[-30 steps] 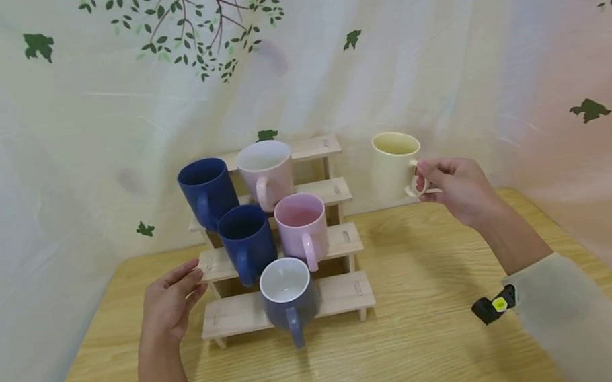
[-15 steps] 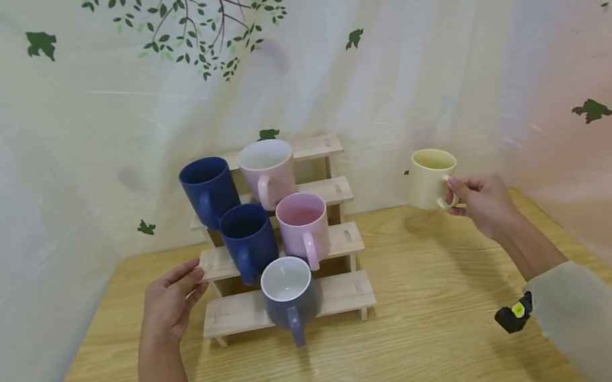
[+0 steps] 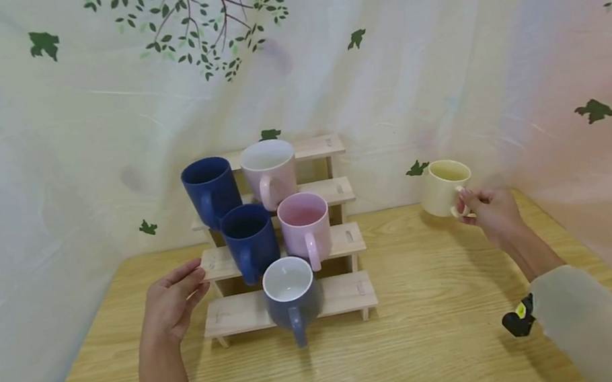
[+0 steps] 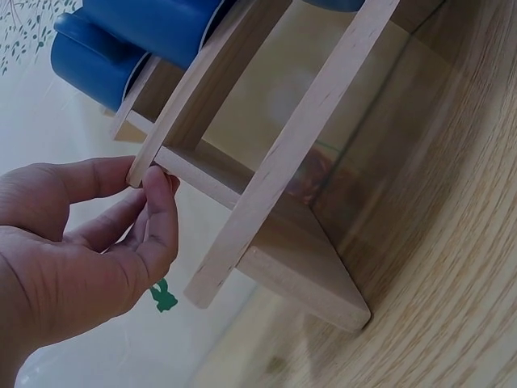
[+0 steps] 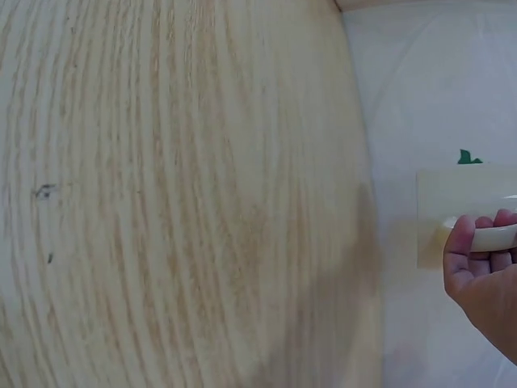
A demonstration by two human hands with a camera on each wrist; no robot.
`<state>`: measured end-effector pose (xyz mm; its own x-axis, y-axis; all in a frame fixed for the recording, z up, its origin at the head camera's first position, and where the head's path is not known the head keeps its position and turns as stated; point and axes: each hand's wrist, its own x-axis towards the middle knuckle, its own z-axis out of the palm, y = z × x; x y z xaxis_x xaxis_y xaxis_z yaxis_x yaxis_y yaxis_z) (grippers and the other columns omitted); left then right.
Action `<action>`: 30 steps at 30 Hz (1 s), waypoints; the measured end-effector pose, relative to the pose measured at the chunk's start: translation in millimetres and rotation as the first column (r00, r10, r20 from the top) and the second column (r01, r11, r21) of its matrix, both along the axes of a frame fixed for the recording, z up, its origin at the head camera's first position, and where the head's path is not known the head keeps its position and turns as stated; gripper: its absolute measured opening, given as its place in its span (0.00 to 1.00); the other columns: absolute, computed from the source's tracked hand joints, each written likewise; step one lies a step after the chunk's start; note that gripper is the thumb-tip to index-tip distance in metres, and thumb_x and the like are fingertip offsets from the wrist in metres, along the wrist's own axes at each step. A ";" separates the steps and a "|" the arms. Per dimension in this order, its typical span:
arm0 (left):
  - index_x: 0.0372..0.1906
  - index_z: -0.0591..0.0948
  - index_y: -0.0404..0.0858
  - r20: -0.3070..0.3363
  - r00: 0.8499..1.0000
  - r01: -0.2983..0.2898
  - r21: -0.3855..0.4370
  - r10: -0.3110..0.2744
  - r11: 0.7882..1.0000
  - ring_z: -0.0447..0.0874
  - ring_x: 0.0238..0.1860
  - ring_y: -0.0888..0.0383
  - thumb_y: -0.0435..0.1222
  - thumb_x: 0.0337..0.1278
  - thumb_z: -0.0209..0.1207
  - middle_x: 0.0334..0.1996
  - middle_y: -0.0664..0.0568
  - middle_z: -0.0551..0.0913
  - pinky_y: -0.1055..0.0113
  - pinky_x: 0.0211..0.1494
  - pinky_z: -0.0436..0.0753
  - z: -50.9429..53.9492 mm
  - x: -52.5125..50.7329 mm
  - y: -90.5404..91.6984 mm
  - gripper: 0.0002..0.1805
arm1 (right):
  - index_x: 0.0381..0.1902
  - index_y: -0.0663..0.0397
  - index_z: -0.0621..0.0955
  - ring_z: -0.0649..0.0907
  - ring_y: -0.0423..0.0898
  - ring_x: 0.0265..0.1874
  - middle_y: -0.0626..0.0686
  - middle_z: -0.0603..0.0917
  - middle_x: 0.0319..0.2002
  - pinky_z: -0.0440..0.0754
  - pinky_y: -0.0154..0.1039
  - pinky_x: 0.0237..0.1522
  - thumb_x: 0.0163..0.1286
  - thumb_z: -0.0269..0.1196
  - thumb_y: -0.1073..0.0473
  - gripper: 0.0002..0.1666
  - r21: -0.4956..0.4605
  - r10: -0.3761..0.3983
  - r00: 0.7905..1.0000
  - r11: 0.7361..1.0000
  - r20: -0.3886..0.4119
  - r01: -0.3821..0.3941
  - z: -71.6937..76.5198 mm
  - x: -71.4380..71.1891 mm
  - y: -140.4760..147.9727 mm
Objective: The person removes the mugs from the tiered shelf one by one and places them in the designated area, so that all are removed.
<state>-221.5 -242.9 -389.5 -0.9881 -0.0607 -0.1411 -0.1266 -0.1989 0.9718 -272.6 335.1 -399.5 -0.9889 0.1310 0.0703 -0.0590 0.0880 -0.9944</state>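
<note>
My right hand (image 3: 494, 212) grips the handle of a pale yellow mug (image 3: 442, 189) near the table's back right edge. In the right wrist view the fingers (image 5: 462, 236) curl round that handle. Whether the mug's base touches the table, I cannot tell. To the left, my left hand (image 3: 169, 305) pinches the left end of a step of a tiered wooden rack (image 3: 348, 293); the left wrist view shows the fingertips (image 4: 160, 182) on the board's end. Standing on the rack are two dark blue mugs (image 3: 249, 238), two pink mugs (image 3: 304, 225) and a grey-blue mug with a white inside (image 3: 292, 299).
The rack stands on a wood-grain table (image 3: 432, 346), left of centre. A pale curtain (image 3: 386, 88) printed with leaves hangs close behind the table and along both sides. Each sleeve bears a small black camera (image 3: 517, 317).
My right hand has carried the yellow mug to the right and down, away from the rack toward the table's back right. The left hand and the mugs on the rack stay in place.
</note>
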 end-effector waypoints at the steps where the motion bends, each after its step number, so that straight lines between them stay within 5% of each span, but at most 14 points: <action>1: 0.74 0.64 0.24 0.000 1.000 -0.001 0.002 0.001 1.000 0.81 0.43 0.63 0.30 0.73 0.58 0.51 0.54 0.76 0.73 0.54 0.84 -0.3 0.1 0.2 0.30 | 0.42 0.79 0.77 0.79 0.43 0.38 0.49 0.80 0.32 0.89 0.36 0.42 0.80 0.57 0.52 0.26 0.004 -0.003 1.000 1.000 0.004 0.003 -2.1 -0.3 0.9; 16: 0.72 0.68 0.25 0.012 1.000 -0.022 -0.008 0.022 1.000 0.82 0.43 0.61 0.30 0.72 0.59 0.50 0.54 0.78 0.72 0.52 0.85 -5.7 -2.2 0.7 0.29 | 0.46 0.76 0.78 0.79 0.40 0.37 0.46 0.80 0.30 0.88 0.33 0.41 0.81 0.55 0.55 0.22 0.032 -0.082 0.995 0.996 0.059 0.080 -35.2 -12.7 17.1; 30: 0.74 0.66 0.26 0.001 1.000 -0.012 -0.024 0.012 1.000 0.80 0.45 0.62 0.30 0.74 0.57 0.53 0.53 0.75 0.73 0.54 0.84 -2.2 -1.4 -0.2 0.28 | 0.45 0.73 0.79 0.80 0.39 0.36 0.46 0.80 0.30 0.88 0.34 0.44 0.80 0.58 0.57 0.18 -0.029 -0.169 0.984 0.985 0.065 0.171 -35.0 -13.5 17.9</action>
<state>-222.8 -243.1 -391.7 -0.9872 -0.0756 -0.1407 -0.1256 -0.1771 0.9762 -286.1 353.0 -434.5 -0.9543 0.2987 0.0022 0.0157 0.0572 -0.9982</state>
